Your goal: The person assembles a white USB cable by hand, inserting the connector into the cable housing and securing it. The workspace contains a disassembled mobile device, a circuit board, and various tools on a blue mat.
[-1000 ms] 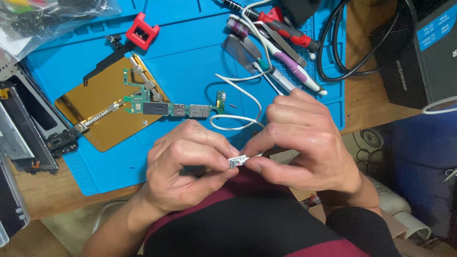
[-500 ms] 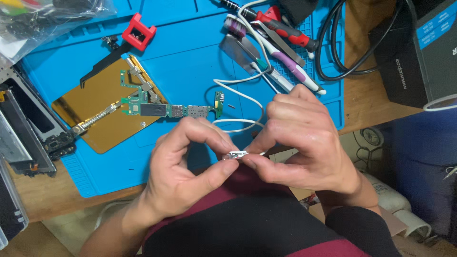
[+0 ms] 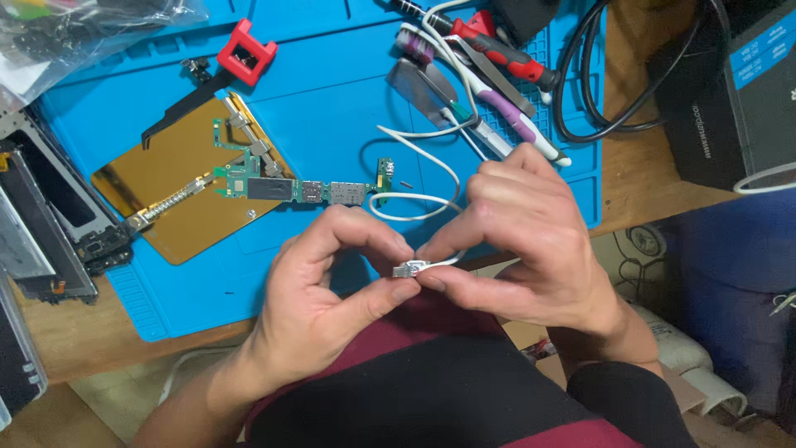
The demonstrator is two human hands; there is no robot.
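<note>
small silver metal connector [image 3: 407, 269] | pinched between your left hand [image 3: 332, 290] thumb and your right hand [image 3: 531, 241] fingertips, lying level | thin white cable [image 3: 431, 170] | loops up behind your right hand

Only one camera is watching here, riding on the person's head and looking steeply down over the lap. It is sitting close above the hands, with the left hand [image 3: 319, 294] and right hand [image 3: 531, 241] filling the middle. Beyond them it is taking in the blue mat [image 3: 332, 99] on the counter [image 3: 655, 141], whose far side is running along the top edge.
</note>
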